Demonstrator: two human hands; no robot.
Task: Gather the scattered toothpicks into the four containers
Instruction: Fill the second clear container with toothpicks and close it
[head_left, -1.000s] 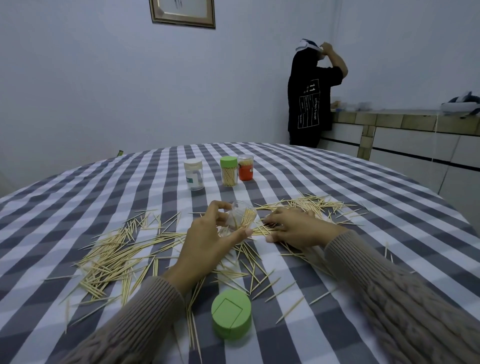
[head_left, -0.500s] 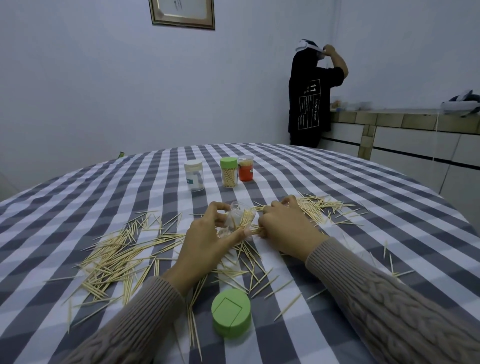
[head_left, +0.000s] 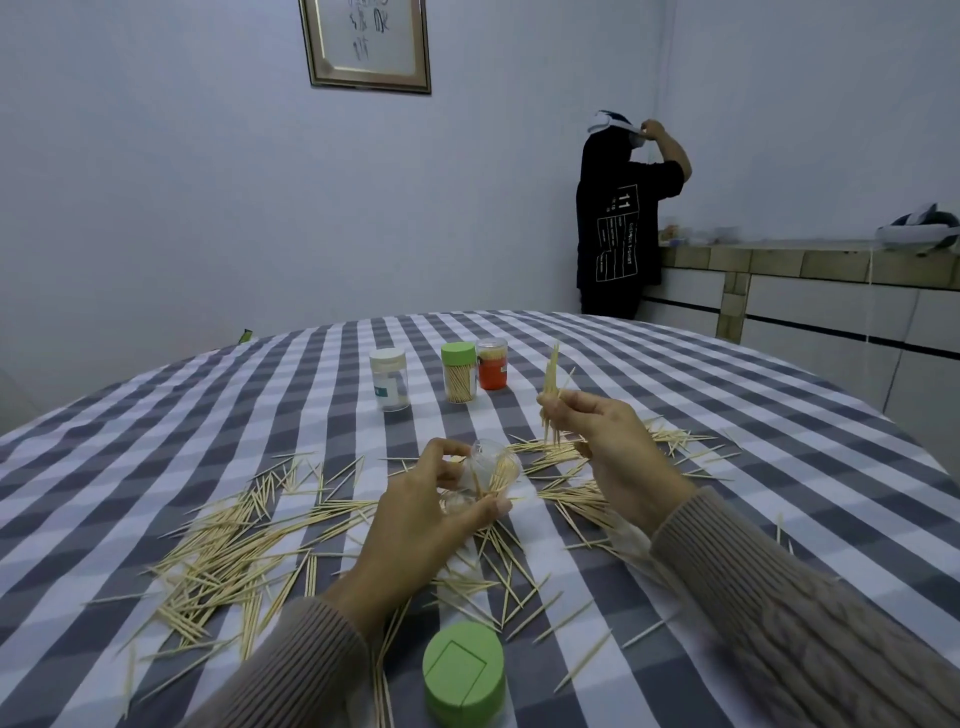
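Observation:
My left hand (head_left: 415, 514) grips a clear open container (head_left: 491, 470), tilted on its side just above the table, with some toothpicks inside. Raised to its upper right, my right hand (head_left: 605, 441) pinches a bunch of toothpicks (head_left: 550, 395) that stand nearly upright. Many loose toothpicks (head_left: 228, 561) lie scattered on the checked tablecloth (head_left: 156, 441), a big pile at the left and another pile (head_left: 571, 488) under my right hand. Three capped containers stand at the back: a white-lidded one (head_left: 388, 379), a green-lidded one (head_left: 459, 371) and an orange one (head_left: 491, 364).
A loose green lid (head_left: 464, 673) lies near the table's front edge. A person in a black shirt (head_left: 621, 218) stands at a tiled counter (head_left: 779, 260) beyond the table. A framed picture (head_left: 366, 44) hangs on the wall.
My right hand has lifted off the table with a bunch of toothpicks and now holds them upright above the container. My left hand keeps the clear container in the same place.

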